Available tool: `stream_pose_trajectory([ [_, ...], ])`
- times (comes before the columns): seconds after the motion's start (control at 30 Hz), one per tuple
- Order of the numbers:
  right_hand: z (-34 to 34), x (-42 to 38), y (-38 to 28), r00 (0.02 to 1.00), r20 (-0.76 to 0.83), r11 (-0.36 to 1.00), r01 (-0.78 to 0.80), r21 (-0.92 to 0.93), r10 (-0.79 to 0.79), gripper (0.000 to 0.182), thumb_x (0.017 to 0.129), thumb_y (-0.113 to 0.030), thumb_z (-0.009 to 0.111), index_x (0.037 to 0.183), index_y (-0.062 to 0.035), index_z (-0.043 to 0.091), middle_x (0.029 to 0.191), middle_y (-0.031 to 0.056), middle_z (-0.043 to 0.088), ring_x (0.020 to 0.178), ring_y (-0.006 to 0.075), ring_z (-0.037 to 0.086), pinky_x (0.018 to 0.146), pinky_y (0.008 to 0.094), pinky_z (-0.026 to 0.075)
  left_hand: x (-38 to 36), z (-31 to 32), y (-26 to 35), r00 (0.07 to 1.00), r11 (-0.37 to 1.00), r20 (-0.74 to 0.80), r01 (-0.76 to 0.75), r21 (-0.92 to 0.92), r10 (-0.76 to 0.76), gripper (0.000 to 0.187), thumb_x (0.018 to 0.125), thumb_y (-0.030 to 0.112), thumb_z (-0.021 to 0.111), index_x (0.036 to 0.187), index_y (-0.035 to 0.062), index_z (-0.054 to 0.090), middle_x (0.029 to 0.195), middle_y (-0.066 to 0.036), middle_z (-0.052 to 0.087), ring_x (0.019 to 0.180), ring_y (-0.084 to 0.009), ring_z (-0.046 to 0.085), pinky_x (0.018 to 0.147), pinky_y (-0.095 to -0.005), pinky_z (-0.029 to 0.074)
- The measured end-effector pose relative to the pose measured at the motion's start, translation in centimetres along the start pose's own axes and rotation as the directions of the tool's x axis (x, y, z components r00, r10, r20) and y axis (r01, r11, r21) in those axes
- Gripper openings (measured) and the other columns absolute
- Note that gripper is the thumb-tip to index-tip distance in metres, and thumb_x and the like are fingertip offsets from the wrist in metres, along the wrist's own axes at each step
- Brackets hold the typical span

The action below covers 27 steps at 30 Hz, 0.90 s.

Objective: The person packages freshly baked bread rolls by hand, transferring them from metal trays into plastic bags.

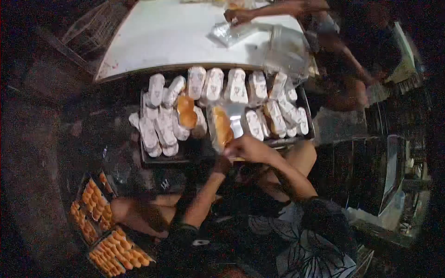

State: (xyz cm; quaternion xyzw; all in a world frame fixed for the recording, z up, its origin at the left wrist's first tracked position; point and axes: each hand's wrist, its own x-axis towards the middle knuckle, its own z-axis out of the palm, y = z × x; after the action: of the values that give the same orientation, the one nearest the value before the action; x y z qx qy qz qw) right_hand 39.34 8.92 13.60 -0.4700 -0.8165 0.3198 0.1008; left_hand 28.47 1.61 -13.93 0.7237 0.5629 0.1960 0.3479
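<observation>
An elongated golden bread roll in a clear plastic bag (221, 127) is held over the tray. My right hand (248, 148) is closed at the near end of this bag, fingers pinched together. Just below it, my left hand (224, 163) is closed at the same end, its fingers partly hidden and dark. Beneath and around lie several bread rolls in white printed wrappers (237, 85), in a dark tray (185, 161). One wrapped roll lies with its brown bread side (187, 112) up, left of my hands.
Beyond the tray is a white table (153, 34). There, another person's hand (239, 16) touches clear plastic bags (229, 34). Trays of unwrapped golden rolls (121, 249) stand low at the left. A dark rack-like structure (366, 176) is at the right.
</observation>
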Motion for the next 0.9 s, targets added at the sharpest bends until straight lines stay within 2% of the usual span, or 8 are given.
stream_pose_trajectory([
  [0.07,-4.0,0.7,2.2,0.925,-0.308,0.950,-0.132,0.282,0.220,0.019,0.082,-0.013,0.048,0.080,0.0002,0.061,0.062,0.0082,0.058,0.054,0.0175,0.055,0.052,0.0333,0.044,0.9,-4.3,2.8,0.897,0.883,0.394,-0.010,0.469,-0.199,0.019,0.071,0.016,0.051,0.083,0.0055,0.061,0.087,-0.016,0.059,0.087,-0.0264,0.056,0.077,-0.0368,0.044],
  [0.27,-18.8,12.2,-4.0,0.279,-0.949,0.987,0.108,-0.123,-0.149,0.027,0.080,-0.022,0.051,0.077,0.0044,0.054,0.061,0.0185,0.056,0.055,0.0274,0.055,0.055,0.0345,0.041,-0.4,-6.6,1.4,0.964,0.916,0.123,-0.264,0.303,0.236,0.025,0.073,0.019,0.046,0.090,0.0106,0.061,0.083,-0.013,0.059,0.078,-0.0291,0.057,0.078,-0.0418,0.042],
  [0.5,1.0,1.8,-1.6,0.998,-0.024,0.925,-0.037,0.378,0.050,0.031,0.078,-0.025,0.057,0.093,0.0012,0.049,0.071,0.0166,0.054,0.066,0.0277,0.053,0.066,0.0361,0.042,-1.0,-15.3,5.5,0.931,0.907,0.258,-0.325,0.269,0.257,0.014,0.068,0.017,0.056,0.078,0.0083,0.062,0.079,-0.015,0.060,0.075,-0.0258,0.059,0.066,-0.0358,0.046],
  [0.53,5.3,-1.7,-1.0,0.961,0.255,0.889,-0.204,0.410,0.103,0.030,0.078,-0.022,0.057,0.091,0.0038,0.048,0.067,0.0168,0.052,0.063,0.0273,0.051,0.064,0.0355,0.041,-1.7,-18.0,8.3,0.969,0.991,0.232,-0.103,0.086,0.080,0.013,0.068,0.015,0.057,0.078,0.0082,0.062,0.077,-0.015,0.059,0.074,-0.0251,0.059,0.065,-0.0346,0.046],
  [0.6,10.6,-5.6,0.1,0.968,-0.187,0.964,-0.123,0.237,0.170,0.014,0.079,-0.010,0.049,0.076,0.0026,0.043,0.064,0.0134,0.052,0.058,0.0187,0.048,0.054,0.0328,0.040,-3.1,-20.1,10.5,0.964,0.979,0.225,0.172,-0.113,-0.144,0.013,0.068,0.013,0.059,0.079,0.0082,0.062,0.075,-0.015,0.059,0.073,-0.0245,0.059,0.065,-0.0335,0.046],
  [0.7,11.0,-4.9,-2.1,0.836,-0.142,0.666,-0.308,0.679,0.531,0.024,0.079,-0.014,0.050,0.100,-0.0019,0.048,0.074,0.0240,0.056,0.067,0.0339,0.055,0.060,0.0401,0.041,-4.6,-18.7,10.5,0.997,0.936,-0.073,-0.006,-0.351,-0.021,0.012,0.071,0.009,0.059,0.080,0.0006,0.061,0.078,-0.013,0.056,0.074,-0.0220,0.055,0.069,-0.0293,0.043],
  [0.8,9.1,-1.9,-4.0,0.947,-0.127,0.935,-0.259,0.243,0.296,0.029,0.081,-0.017,0.048,0.106,-0.0020,0.047,0.069,0.0215,0.057,0.062,0.0312,0.056,0.059,0.0396,0.042,-5.0,-20.1,9.9,0.829,0.897,-0.520,-0.053,-0.438,-0.205,0.012,0.070,0.009,0.061,0.080,0.0015,0.062,0.073,-0.011,0.055,0.071,-0.0214,0.053,0.067,-0.0290,0.043],
  [0.9,6.1,1.8,-6.2,0.947,0.162,0.644,-0.309,0.700,0.279,0.036,0.084,-0.024,0.046,0.112,-0.0023,0.046,0.067,0.0118,0.059,0.057,0.0235,0.055,0.055,0.0344,0.043,-6.9,-23.0,11.9,0.795,0.908,-0.571,-0.064,-0.415,-0.205,0.010,0.071,0.003,0.059,0.080,0.0008,0.062,0.068,-0.008,0.047,0.067,-0.0203,0.049,0.060,-0.0268,0.040],
])
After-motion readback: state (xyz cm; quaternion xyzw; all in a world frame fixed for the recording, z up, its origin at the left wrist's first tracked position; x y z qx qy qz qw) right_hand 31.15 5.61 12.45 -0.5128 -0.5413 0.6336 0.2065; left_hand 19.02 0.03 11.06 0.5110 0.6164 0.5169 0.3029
